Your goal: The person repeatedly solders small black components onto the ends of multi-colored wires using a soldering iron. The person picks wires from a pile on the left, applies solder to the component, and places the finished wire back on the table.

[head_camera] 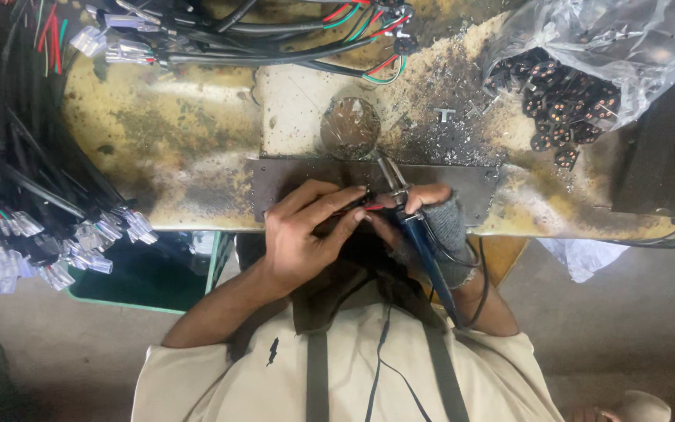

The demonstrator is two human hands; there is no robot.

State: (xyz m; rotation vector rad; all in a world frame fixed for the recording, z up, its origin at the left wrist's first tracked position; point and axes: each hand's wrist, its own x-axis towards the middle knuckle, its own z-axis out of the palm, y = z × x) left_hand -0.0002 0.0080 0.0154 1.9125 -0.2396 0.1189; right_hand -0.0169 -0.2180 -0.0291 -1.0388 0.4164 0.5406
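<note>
Two hands meet at the table's (pixel 197 156) near edge: the left hand (pixel 302 234) has its fingers pinching a red wire (pixel 357 208), while the right hand (pixel 431 219), in a grey fingerless glove, grips a blue-handled soldering iron (pixel 423 250), its tip just beside the wire.

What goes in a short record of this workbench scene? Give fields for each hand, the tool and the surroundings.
Left hand: pinches a red wire
Right hand: grey fingerless glove, grip closed on a soldering iron
Iron tip: beside the wire, over the metal plate
Back of bench: cable bundles
Right of bench: clear bag of black connectors
</note>
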